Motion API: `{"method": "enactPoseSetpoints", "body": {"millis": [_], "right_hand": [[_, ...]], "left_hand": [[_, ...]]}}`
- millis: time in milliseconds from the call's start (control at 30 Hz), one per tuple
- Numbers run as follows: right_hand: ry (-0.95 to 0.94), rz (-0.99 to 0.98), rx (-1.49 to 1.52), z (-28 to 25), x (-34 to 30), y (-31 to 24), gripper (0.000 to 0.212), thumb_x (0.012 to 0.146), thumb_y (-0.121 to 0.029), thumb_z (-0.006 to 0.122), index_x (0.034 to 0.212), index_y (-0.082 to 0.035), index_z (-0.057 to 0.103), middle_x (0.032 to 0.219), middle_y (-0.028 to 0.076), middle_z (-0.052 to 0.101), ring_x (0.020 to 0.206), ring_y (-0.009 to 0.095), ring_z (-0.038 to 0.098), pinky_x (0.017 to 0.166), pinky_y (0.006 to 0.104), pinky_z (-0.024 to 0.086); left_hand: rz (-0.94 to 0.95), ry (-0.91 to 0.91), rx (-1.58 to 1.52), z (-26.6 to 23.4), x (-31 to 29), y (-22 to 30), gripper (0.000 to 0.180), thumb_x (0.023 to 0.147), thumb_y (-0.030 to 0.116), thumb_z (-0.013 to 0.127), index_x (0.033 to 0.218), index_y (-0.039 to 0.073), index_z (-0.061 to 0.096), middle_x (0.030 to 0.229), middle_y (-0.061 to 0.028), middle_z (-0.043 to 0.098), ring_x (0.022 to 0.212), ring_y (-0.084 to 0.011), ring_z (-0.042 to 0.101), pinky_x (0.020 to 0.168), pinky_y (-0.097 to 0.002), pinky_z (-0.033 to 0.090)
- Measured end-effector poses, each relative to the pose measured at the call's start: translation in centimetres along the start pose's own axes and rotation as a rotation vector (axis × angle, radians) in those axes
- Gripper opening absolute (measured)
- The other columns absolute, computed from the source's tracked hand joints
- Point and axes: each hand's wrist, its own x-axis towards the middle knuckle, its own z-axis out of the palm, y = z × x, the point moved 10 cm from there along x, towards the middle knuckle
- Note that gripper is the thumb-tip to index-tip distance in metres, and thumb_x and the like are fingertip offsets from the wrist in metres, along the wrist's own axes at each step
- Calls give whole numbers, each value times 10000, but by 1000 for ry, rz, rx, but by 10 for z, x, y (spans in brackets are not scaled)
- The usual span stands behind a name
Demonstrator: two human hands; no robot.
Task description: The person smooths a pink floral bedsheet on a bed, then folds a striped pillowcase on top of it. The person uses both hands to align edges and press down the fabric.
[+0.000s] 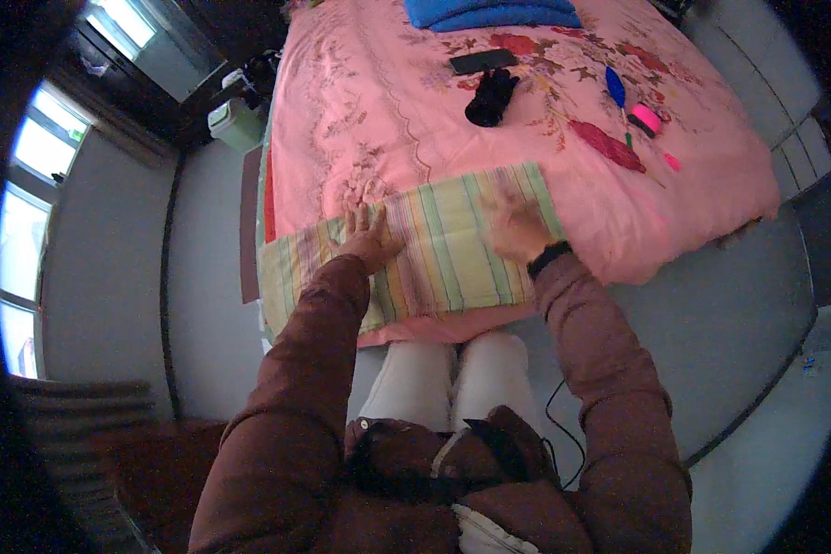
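A striped cloth in pale green, yellow and pink lies spread along the near edge of the bed, folded into a long rectangle. My left hand rests on its left half, palm down with the fingers apart. Over the right part of the cloth is my right hand, a dark band round its wrist. Its fingers are blurred by motion but look stretched out, with nothing seen in them. Whether the right palm touches the cloth is hard to see.
On the pink flowered bedspread lie a dark flat phone-like object, a black bundled item, a blue leaf-shaped item and a bright pink item. Folded blue fabric sits farther back. A pale bin stands left of the bed.
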Motion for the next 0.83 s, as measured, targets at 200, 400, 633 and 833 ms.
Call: {"method": "enactPoseSetpoints", "body": {"millis": [200, 400, 633, 833], "right_hand": [[-36, -93, 159, -10, -37, 49, 705, 879, -556, 576, 1437, -134, 490, 1589, 180, 282, 1479, 386, 223, 1083, 732, 214], [-75, 54, 27, -21, -79, 136, 700, 884, -455, 618, 1457, -88, 454, 1588, 186, 281, 1473, 409, 218, 1116, 702, 162], [-38, 44, -2, -17, -77, 137, 704, 851, -303, 651, 1480, -82, 425, 1613, 212, 225, 1501, 410, 170, 1145, 681, 98], [-115, 51, -29, -14, -75, 135, 660, 890, -294, 593, 1473, -41, 413, 1597, 279, 221, 1493, 456, 178, 1161, 664, 49]], "left_hand": [[259, 107, 155, -9, 76, -20, 664, 858, 568, 613, 1349, 150, 453, 1309, -128, 421, 1165, -357, 435, 940, -516, 431], [322, 185, -203, -129, 136, 38, 366, 917, 390, 650, 1053, 52, 683, 932, -132, 739, 818, -270, 711, 692, -395, 565], [460, -77, -1380, -149, 270, 145, 356, 950, 330, 609, 1173, 54, 641, 1151, -127, 703, 924, -259, 692, 800, -454, 559], [1199, 116, -963, -174, 391, 195, 460, 944, 263, 588, 1394, 217, 505, 1284, -110, 610, 1090, -309, 608, 878, -457, 516]]}}
